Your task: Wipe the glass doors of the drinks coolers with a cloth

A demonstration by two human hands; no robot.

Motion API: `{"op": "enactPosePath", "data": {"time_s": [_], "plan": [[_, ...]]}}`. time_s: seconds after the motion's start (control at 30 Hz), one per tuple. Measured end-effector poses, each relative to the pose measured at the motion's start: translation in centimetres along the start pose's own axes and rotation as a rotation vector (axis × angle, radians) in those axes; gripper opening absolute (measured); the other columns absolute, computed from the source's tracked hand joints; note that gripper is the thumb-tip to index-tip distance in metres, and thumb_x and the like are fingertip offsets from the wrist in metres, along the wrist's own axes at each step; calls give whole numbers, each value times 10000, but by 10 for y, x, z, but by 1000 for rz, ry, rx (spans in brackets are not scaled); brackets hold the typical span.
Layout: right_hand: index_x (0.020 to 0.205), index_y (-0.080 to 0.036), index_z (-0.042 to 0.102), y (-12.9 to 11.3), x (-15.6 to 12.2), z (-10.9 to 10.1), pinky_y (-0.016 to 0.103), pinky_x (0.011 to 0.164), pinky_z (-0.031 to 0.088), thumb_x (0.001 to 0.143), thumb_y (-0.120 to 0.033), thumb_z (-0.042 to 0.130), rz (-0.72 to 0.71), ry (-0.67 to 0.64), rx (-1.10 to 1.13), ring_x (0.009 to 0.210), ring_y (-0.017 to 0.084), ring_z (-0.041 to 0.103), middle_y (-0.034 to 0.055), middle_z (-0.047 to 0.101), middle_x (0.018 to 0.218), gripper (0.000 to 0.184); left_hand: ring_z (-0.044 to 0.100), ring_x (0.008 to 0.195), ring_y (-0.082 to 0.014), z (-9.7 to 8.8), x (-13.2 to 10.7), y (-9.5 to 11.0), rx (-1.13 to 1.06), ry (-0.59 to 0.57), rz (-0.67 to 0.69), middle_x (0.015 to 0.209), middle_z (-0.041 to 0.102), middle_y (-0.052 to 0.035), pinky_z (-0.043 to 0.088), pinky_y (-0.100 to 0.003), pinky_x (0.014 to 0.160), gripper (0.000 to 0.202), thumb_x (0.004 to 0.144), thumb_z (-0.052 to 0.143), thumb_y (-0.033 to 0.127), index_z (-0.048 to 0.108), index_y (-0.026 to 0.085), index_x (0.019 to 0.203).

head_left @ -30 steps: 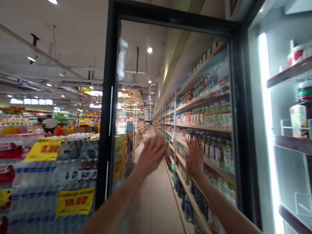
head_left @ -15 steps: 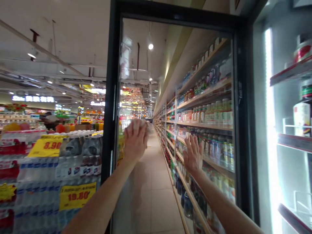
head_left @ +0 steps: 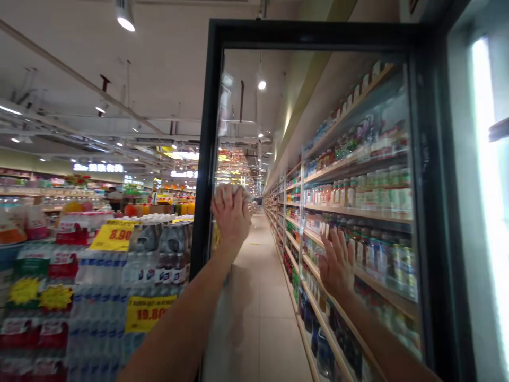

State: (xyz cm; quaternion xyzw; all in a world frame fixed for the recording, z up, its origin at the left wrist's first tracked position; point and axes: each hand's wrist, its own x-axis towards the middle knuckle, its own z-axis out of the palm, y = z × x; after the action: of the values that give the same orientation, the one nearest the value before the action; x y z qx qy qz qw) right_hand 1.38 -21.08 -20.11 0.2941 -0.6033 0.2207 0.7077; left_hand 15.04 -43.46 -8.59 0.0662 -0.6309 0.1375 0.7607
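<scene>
My left hand presses a pale, crumpled cloth against the upper-left part of a glass door with a black frame. Only the cloth's edges show past the fingers and the side of the hand. Further right, my right hand is raised in front of the same glass, fingers extended and slightly apart, holding nothing. Whether its palm touches the pane I cannot tell. The door stands open, hinged at the right beside a lit cooler.
Stacked bottle packs with yellow price signs stand left of the door. Through or reflected in the glass, long shelves of bottles run beside a tiled aisle. Ceiling lights hang overhead.
The view has turned left, so the door and both hands appear further right and the cooler's shelves have mostly left the picture. The left hand stays on the cloth at the glass.
</scene>
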Motion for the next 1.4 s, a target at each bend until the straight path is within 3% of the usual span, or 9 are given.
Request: {"op": "enactPosePath", "data": {"time_s": [0.23, 0.43, 0.63, 0.7, 0.83, 1.07, 1.2, 1.27, 1.4], "plan": [[1433, -239, 269, 5, -4, 3, 489, 1109, 202, 916, -269, 378, -27, 18, 11, 1390, 255, 237, 96, 301, 1487, 530, 201, 1388, -165, 2, -10, 32, -101, -291, 686, 1449, 367, 63, 185, -389, 1135, 378, 898, 417, 384, 454, 357, 1274], [1439, -238, 252, 2, -1, -1, 502, 1099, 215, 918, -262, 353, 4, -7, 31, 1386, 265, 245, 100, 284, 1494, 531, 157, 1393, -311, 6, 23, 18, -25, -160, 57, 1479, 288, -136, 212, -542, 1083, 437, 919, 339, 317, 439, 167, 1317], [1453, -254, 201, 4, 0, -2, 498, 1107, 207, 914, -232, 355, 0, -26, 43, 1398, 255, 211, 86, 260, 1505, 561, 239, 1379, -184, 2, -18, 63, -184, -320, 693, 1444, 380, 48, 215, -389, 1130, 375, 910, 400, 351, 469, 317, 1276], [1456, -248, 191, 5, 0, -2, 498, 1110, 201, 913, -222, 353, -4, -28, 43, 1401, 254, 201, 88, 257, 1506, 567, 233, 1381, -219, 3, -6, 53, -148, -299, 626, 1448, 377, -5, 230, -428, 1116, 386, 925, 359, 343, 460, 269, 1290], [1454, -242, 199, 4, -1, 0, 508, 1107, 203, 912, -223, 358, 6, -28, 39, 1399, 259, 205, 94, 273, 1499, 565, 185, 1386, -319, 10, 21, 39, -56, -116, 135, 1457, 324, -161, 235, -544, 1070, 428, 929, 331, 335, 463, 142, 1288], [1454, -256, 192, 3, -1, 2, 511, 1105, 208, 914, -231, 355, 1, -21, 37, 1400, 256, 204, 88, 273, 1500, 566, 272, 1367, -220, 9, -5, 55, -164, -246, 621, 1428, 410, -14, 237, -425, 1110, 390, 914, 394, 352, 474, 251, 1283], [1452, -261, 199, 2, -1, 2, 504, 1104, 213, 913, -230, 351, 22, -23, 39, 1397, 251, 215, 85, 292, 1492, 561, 238, 1373, -298, 7, 16, 14, -46, -95, 163, 1446, 353, -143, 251, -507, 1074, 427, 922, 364, 330, 458, 148, 1296], [1451, -260, 202, 1, 0, 2, 507, 1104, 211, 911, -236, 357, 25, -20, 44, 1400, 252, 206, 85, 292, 1492, 563, 186, 1386, -323, 7, 13, 11, -38, -69, 89, 1450, 331, -174, 224, -549, 1071, 440, 922, 359, 326, 445, 125, 1304], [1451, -263, 206, 1, 0, 2, 505, 1110, 201, 907, -229, 360, 34, -31, 54, 1399, 247, 212, 78, 281, 1498, 566, 201, 1394, -209, 5, -24, 48, -156, -194, 547, 1429, 406, -18, 209, -425, 1123, 396, 914, 392, 347, 460, 255, 1294]]}}
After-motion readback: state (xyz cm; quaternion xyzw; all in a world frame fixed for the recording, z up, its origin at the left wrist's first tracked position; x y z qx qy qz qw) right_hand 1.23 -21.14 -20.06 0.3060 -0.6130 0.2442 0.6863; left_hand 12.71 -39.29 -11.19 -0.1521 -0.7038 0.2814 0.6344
